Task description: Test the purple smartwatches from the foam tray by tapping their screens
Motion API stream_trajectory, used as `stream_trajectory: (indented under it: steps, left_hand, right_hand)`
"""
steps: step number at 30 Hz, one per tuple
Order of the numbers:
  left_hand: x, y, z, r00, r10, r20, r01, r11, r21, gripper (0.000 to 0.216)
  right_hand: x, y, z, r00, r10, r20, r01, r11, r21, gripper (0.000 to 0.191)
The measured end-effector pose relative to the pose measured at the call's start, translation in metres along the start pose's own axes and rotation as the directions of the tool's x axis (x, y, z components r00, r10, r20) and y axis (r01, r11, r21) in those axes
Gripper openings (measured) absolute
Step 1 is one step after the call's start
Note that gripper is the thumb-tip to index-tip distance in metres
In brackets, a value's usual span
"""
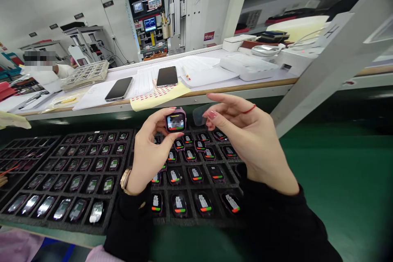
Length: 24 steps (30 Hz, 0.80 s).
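My left hand (151, 147) grips a purple-cased smartwatch (175, 122) between thumb and fingers, its lit screen facing me with a camera picture and a red and green strip. Just to the right, my right hand (245, 135) pinches a clear, rounded piece of thin film (199, 115) between thumb and fingers. The film is apart from the watch. Below both hands lies a black foam tray (188, 190) with several watches in its compartments, their screens lit with white text and red and green bars. My forearms hide parts of this tray.
A second foam tray (118, 180) of watches is at left. On the shelf ahead lie two phones, one (119, 89) left of the other (167, 76), papers and a clear plastic box (248, 67). A slanted grey post (322, 57) rises at right. Another person (46, 75) sits far left.
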<state>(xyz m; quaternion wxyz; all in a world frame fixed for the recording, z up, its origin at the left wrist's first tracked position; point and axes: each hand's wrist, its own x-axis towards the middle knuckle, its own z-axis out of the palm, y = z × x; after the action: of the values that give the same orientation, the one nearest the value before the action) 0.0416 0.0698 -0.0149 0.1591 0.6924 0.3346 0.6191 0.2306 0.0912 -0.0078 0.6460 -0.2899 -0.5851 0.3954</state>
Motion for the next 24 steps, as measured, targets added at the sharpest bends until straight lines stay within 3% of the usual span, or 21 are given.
stream_trajectory:
  steps: [5, 12, 18, 24]
  left_hand:
    - [-0.0007, -0.0021, 0.0028, 0.999, -0.045, 0.028, 0.045, 0.999, 0.018, 0.048]
    - [-0.0018, -0.0029, 0.0044, 0.993, -0.108, 0.047, 0.107, 0.994, 0.018, 0.049]
    - [-0.0022, -0.0032, 0.0048, 0.992, -0.116, 0.054, 0.116, 0.993, 0.014, 0.051]
    - [-0.0017, -0.0023, 0.0049, 0.991, -0.117, 0.062, 0.116, 0.993, 0.012, 0.049]
  right_hand:
    - [-0.0018, -0.0035, 0.0024, 0.999, 0.026, -0.019, -0.027, 0.999, -0.039, 0.018]
    - [-0.0017, -0.0043, 0.0035, 1.000, 0.003, -0.002, -0.003, 0.998, -0.068, 0.023]
    - [-0.0020, -0.0037, 0.0030, 1.000, -0.015, 0.017, 0.016, 0.998, -0.056, 0.009]
    - [-0.0028, -0.0029, 0.0028, 1.000, -0.020, 0.001, 0.020, 0.995, -0.093, 0.016]
